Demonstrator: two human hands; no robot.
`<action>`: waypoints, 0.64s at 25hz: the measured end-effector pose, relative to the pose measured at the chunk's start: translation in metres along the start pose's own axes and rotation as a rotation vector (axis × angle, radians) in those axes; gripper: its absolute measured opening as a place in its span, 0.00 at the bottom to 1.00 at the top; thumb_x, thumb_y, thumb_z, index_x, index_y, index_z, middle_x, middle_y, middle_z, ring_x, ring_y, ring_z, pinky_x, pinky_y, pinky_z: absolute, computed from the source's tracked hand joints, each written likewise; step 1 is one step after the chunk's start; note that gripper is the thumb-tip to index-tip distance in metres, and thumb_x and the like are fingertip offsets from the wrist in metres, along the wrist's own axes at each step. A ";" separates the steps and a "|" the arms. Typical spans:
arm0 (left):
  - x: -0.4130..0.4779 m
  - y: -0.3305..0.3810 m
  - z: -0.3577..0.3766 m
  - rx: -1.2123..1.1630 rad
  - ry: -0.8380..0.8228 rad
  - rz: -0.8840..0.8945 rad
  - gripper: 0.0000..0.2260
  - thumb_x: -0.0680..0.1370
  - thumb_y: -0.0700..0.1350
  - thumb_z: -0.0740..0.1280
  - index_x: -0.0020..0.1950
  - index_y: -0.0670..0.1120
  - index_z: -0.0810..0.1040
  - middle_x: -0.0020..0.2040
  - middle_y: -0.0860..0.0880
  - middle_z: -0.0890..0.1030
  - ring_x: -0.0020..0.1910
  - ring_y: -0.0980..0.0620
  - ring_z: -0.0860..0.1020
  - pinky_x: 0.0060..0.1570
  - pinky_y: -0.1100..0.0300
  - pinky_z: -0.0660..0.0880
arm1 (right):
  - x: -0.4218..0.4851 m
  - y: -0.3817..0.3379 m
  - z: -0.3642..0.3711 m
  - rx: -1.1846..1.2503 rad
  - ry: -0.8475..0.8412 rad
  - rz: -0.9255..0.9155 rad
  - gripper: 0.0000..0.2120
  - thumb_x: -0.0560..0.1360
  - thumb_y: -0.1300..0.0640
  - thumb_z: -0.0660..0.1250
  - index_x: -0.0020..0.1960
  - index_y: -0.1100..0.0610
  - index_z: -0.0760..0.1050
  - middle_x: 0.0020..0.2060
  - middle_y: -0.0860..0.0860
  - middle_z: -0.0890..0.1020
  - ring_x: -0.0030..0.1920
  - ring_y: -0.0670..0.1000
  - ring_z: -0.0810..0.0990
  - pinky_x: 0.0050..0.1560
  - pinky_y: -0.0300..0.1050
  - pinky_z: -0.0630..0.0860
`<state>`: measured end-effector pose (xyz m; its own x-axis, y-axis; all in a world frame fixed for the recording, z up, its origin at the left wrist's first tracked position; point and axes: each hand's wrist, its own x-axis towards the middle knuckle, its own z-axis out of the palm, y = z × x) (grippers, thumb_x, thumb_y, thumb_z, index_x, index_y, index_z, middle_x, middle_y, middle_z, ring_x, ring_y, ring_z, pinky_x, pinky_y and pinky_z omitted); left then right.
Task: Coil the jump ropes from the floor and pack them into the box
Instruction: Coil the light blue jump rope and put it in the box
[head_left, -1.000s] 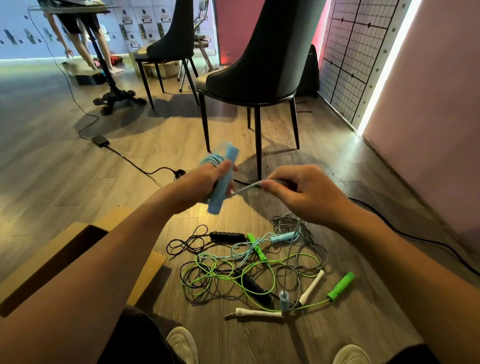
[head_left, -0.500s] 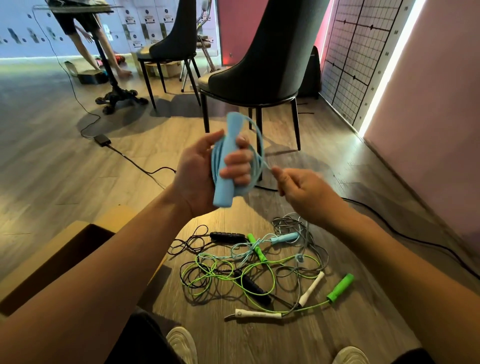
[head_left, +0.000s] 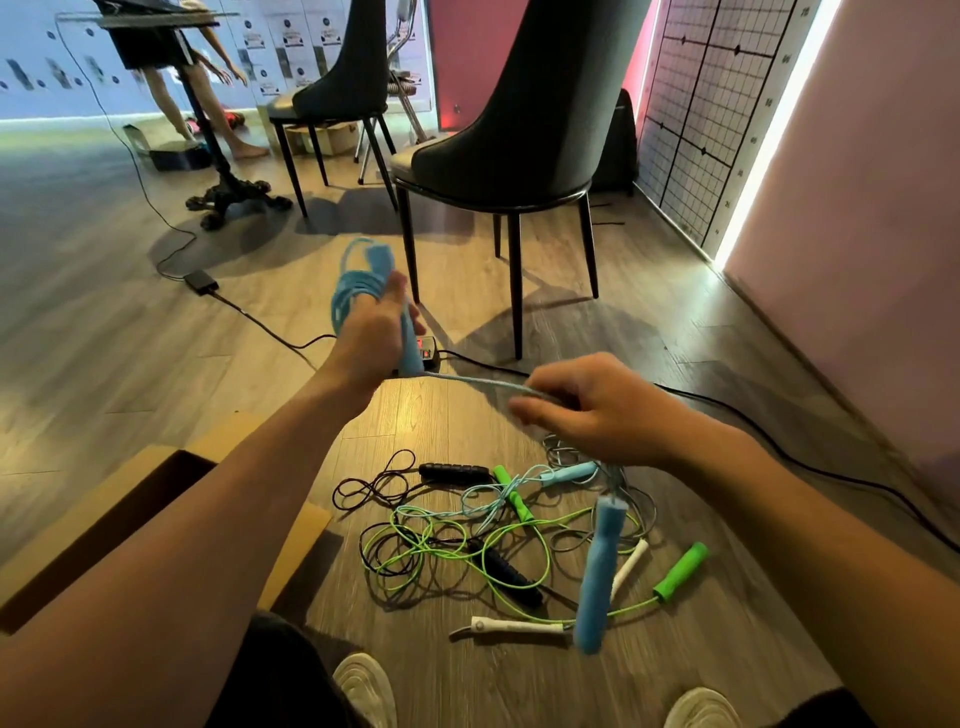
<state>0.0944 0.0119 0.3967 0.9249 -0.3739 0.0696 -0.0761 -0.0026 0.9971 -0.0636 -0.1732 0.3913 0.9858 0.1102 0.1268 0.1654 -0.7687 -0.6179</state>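
My left hand (head_left: 371, 338) grips a blue jump rope handle with several turns of blue cord (head_left: 347, 296) coiled around it. A stretch of that cord (head_left: 467, 381) runs to my right hand (head_left: 592, 410), which pinches it. Below my right hand the rope's second blue handle (head_left: 597, 571) hangs in the air, blurred. On the floor lies a tangle of ropes (head_left: 467, 540) with green handles (head_left: 680, 571), black handles (head_left: 454, 472), white handles (head_left: 511, 626) and a light blue one (head_left: 569, 473). The open cardboard box (head_left: 156, 467) stands at lower left, partly behind my left arm.
A dark chair (head_left: 524, 130) stands just beyond my hands, another chair (head_left: 337, 88) further back. A black cable (head_left: 779, 447) and a power strip (head_left: 426, 351) cross the floor. A person (head_left: 166, 78) stands by a table stand at far left. My shoes (head_left: 363, 688) show at the bottom.
My left hand turned and moved away with the coil. My right hand dropped lower and right, drawing the cord out. The second blue handle rose off the floor pile and now dangles.
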 end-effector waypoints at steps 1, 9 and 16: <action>-0.005 0.000 0.004 0.171 -0.099 -0.013 0.11 0.85 0.49 0.55 0.50 0.46 0.72 0.40 0.48 0.73 0.37 0.53 0.74 0.37 0.62 0.76 | 0.001 -0.001 -0.002 0.005 0.110 -0.036 0.10 0.80 0.48 0.66 0.43 0.50 0.80 0.27 0.45 0.75 0.27 0.43 0.71 0.29 0.34 0.67; -0.031 0.009 0.019 0.248 -0.968 -0.462 0.35 0.72 0.73 0.59 0.52 0.39 0.75 0.36 0.45 0.75 0.31 0.51 0.74 0.33 0.60 0.74 | -0.002 0.011 -0.015 -0.109 0.626 -0.038 0.18 0.74 0.38 0.68 0.40 0.53 0.78 0.26 0.43 0.72 0.27 0.45 0.71 0.29 0.40 0.66; -0.024 0.026 0.017 -0.747 -1.132 -0.371 0.17 0.79 0.56 0.63 0.41 0.43 0.73 0.27 0.51 0.68 0.21 0.57 0.67 0.26 0.62 0.64 | 0.004 0.013 -0.004 -0.097 0.351 0.201 0.31 0.76 0.30 0.52 0.32 0.56 0.70 0.26 0.53 0.76 0.29 0.52 0.78 0.34 0.51 0.77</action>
<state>0.0637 0.0057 0.4199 0.0228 -0.9950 0.0969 0.6464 0.0887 0.7579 -0.0578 -0.1851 0.3869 0.9255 -0.2566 0.2784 -0.0492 -0.8106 -0.5835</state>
